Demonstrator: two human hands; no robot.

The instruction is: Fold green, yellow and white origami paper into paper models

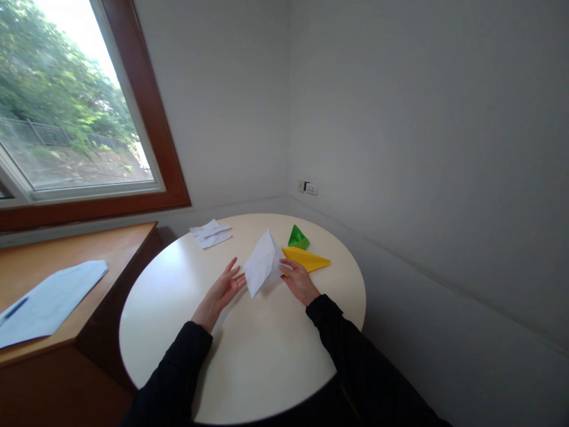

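A folded white paper (263,263) stands tilted above the round cream table (249,356), pointed at the top. My right hand (299,280) pinches its right edge. My left hand (221,293) is flat with fingers apart, its fingertips touching the paper's lower left edge. Just behind my right hand lies a folded yellow paper shape (307,259), and a small folded green paper shape (297,238) sits beyond it.
Folded white sheets (210,233) lie at the table's far left edge. A wooden desk (66,255) on the left carries a pale blue sheet (48,299) with a pen (15,308). A wall socket (310,188) sits in the corner; a window is upper left.
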